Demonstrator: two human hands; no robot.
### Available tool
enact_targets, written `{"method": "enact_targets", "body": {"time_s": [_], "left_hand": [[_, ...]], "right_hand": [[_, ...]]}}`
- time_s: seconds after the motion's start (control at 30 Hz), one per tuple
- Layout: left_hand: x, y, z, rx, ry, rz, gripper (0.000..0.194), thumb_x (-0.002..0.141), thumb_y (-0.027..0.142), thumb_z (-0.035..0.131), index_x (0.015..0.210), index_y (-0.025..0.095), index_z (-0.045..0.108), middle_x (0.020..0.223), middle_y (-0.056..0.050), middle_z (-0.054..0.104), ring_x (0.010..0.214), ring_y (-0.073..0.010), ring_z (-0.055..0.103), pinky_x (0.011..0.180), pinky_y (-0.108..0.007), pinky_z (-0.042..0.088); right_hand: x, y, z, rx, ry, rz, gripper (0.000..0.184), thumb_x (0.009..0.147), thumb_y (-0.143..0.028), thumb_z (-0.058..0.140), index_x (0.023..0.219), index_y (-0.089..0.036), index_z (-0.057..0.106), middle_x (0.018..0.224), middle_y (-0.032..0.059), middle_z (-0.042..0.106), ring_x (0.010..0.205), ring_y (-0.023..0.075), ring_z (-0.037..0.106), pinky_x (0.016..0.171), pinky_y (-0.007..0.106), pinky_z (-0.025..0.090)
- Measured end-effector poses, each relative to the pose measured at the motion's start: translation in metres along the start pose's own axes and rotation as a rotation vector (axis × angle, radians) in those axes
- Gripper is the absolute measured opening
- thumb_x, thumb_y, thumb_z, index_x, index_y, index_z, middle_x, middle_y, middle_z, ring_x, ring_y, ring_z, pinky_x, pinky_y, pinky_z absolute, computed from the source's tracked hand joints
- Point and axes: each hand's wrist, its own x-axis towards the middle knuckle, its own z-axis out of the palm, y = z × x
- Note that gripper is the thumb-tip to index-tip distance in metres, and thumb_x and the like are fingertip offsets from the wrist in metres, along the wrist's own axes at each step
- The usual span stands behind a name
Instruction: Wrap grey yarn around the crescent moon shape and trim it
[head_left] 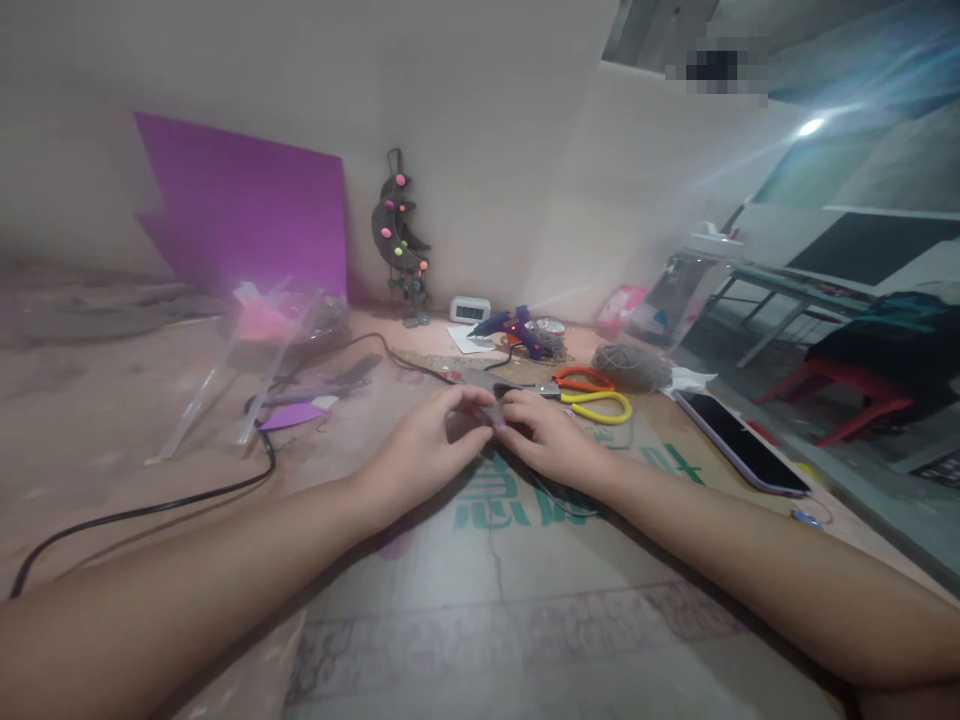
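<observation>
My left hand (pixel 427 440) and my right hand (pixel 551 435) meet at the middle of the cardboard sheet (pixel 525 560) on the table. Both have their fingers pinched together on a small grey piece (pixel 493 412) held between them; its exact shape is too small to make out. Just behind the hands lie scissors (pixel 592 393) with orange and yellow handles. A blue glue gun (pixel 510 328) stands further back, with a black cable (pixel 150 510) running off to the left.
A purple sheet (pixel 247 205) leans on the wall beside a dark crescent-moon ornament (pixel 400 235) with coloured dots. A small white clock (pixel 469 309), a ball of twine (pixel 630 367), a phone (pixel 742 440), clear plastic wrapping (pixel 277 340) and a purple scrap (pixel 292 415) lie around.
</observation>
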Motion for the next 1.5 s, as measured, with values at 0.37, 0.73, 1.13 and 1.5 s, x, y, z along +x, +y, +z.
{"method": "enact_targets", "body": {"time_s": [0.37,0.73,1.13,1.5], "left_hand": [[0.008,0.003,-0.003,-0.344,0.124,-0.145,0.019,0.081,0.019,0.057,0.1,0.017,0.059,0.082,0.0,0.065,0.076,-0.0144,0.064,0.075,-0.03,0.052],[0.007,-0.002,-0.008,-0.158,0.178,-0.12,0.016,0.085,0.033,0.06,0.091,0.018,0.061,0.089,-0.003,0.067,0.081,-0.0166,0.064,0.074,-0.03,0.05],[0.001,0.007,-0.005,-0.088,0.061,-0.002,0.008,0.087,0.026,0.056,0.092,0.02,0.058,0.093,-0.003,0.064,0.086,-0.0163,0.062,0.077,-0.03,0.049],[0.002,-0.001,-0.001,-0.094,0.081,-0.007,0.016,0.084,0.029,0.061,0.089,0.021,0.048,0.087,0.0,0.056,0.085,-0.015,0.058,0.075,-0.028,0.048]], "right_hand": [[0.001,0.0,-0.001,0.005,-0.024,0.004,0.02,0.093,-0.023,0.055,0.083,-0.018,0.071,0.086,0.0059,0.062,0.087,0.0186,0.057,0.079,0.031,0.045],[-0.004,0.002,0.003,0.224,0.232,0.146,0.04,0.086,-0.008,0.047,0.123,-0.021,0.051,0.108,0.0075,0.061,0.1,0.0186,0.059,0.086,0.035,0.049],[-0.001,-0.007,-0.008,0.38,0.181,0.144,0.032,0.096,-0.042,0.045,0.085,-0.019,0.065,0.09,0.0054,0.065,0.09,0.0192,0.061,0.083,0.032,0.046],[-0.005,-0.002,0.002,0.565,0.187,0.328,0.019,0.083,-0.04,0.062,0.086,-0.02,0.062,0.077,-0.0009,0.061,0.071,0.0143,0.058,0.067,0.027,0.05]]}}
